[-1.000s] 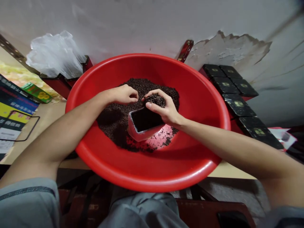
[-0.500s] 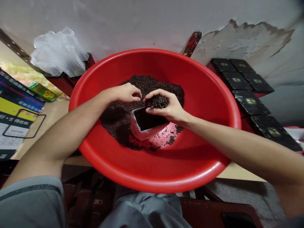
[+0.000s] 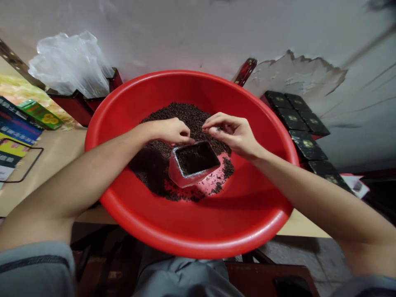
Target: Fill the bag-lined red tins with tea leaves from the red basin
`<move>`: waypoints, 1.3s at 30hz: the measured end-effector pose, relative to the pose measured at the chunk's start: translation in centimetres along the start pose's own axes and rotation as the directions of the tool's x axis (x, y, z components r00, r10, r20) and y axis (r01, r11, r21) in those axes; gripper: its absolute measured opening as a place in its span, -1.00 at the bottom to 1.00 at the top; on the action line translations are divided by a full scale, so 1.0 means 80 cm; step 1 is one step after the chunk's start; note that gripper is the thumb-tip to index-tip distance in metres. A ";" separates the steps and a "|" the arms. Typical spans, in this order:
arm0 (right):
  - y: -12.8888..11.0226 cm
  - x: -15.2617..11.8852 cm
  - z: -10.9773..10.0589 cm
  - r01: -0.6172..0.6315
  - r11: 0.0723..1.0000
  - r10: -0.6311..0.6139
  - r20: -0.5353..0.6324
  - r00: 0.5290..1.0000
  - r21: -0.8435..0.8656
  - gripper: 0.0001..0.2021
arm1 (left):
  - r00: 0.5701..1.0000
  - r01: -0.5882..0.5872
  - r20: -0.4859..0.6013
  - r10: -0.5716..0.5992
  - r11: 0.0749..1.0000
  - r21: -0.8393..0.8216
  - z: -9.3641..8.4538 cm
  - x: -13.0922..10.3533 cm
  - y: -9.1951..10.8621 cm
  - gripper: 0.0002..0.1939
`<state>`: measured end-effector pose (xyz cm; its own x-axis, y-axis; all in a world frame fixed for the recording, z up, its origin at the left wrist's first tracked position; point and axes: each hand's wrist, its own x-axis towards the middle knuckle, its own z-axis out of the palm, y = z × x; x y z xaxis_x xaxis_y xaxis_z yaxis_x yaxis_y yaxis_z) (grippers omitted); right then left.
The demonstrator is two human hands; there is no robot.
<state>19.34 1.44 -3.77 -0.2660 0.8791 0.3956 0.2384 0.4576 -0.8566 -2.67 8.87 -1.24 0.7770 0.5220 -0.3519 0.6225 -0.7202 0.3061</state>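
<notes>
A box (image 3: 198, 178) wrapped in clear plastic stands inside a big red basin (image 3: 198, 243). Its open top shows dark loose leaves, like dry tea, lying below the rim. A heap of the same leaves (image 3: 182, 111) spreads behind and left of the box. My left hand (image 3: 173, 131) is curled at the box's back left corner; what its fingertips hold is hidden. My right hand (image 3: 235, 133) is above the heap, just behind the box's right side. Its fingers and thumb are apart, with a few dark bits clinging to them.
Several black-topped boxes (image 3: 292, 119) stand in rows to the right. At the left, a clear plastic bag (image 3: 71, 62) sits over dark red open boxes (image 3: 72, 105). Printed cartons (image 3: 18, 132) and a thin black frame (image 3: 29, 167) are at the table's left side.
The leaves cupped in my right hand are gone, and more leaves show inside the box. My right hand has moved right, off the opening. My left hand has come down to the box's rim.
</notes>
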 end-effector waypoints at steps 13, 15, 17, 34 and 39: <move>0.191 0.049 -0.057 -0.087 0.259 0.519 0.063 0.853 -0.962 0.25 | 0.938 0.218 0.295 -0.181 0.971 -0.098 -0.001 -0.025 0.044 -0.15; 0.204 0.053 -0.048 -0.011 0.237 0.471 0.105 0.876 -0.971 0.22 | 0.920 0.289 0.312 -0.237 0.948 -0.131 -0.003 -0.031 0.045 -0.01; 0.214 0.054 -0.044 0.014 0.226 0.403 0.106 0.909 -0.974 0.12 | 0.931 0.306 0.247 -0.269 0.944 -0.124 -0.006 -0.031 0.043 -0.02; 0.218 0.045 -0.040 -0.120 0.201 0.339 -0.046 0.940 -0.972 -0.40 | 0.935 0.333 0.209 -0.288 0.914 -0.232 0.000 -0.018 0.048 -0.38; 0.217 0.042 -0.035 -0.146 0.188 0.316 -0.081 0.945 -0.971 -0.40 | 0.933 0.351 0.116 -0.341 0.933 -0.077 0.013 -0.010 0.065 -0.65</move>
<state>25.22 12.70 -16.36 -0.1003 0.9864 0.1302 0.9909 0.0872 0.1026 -0.14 4.26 -0.30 0.5017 0.6796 -0.5352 0.8607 -0.4540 0.2303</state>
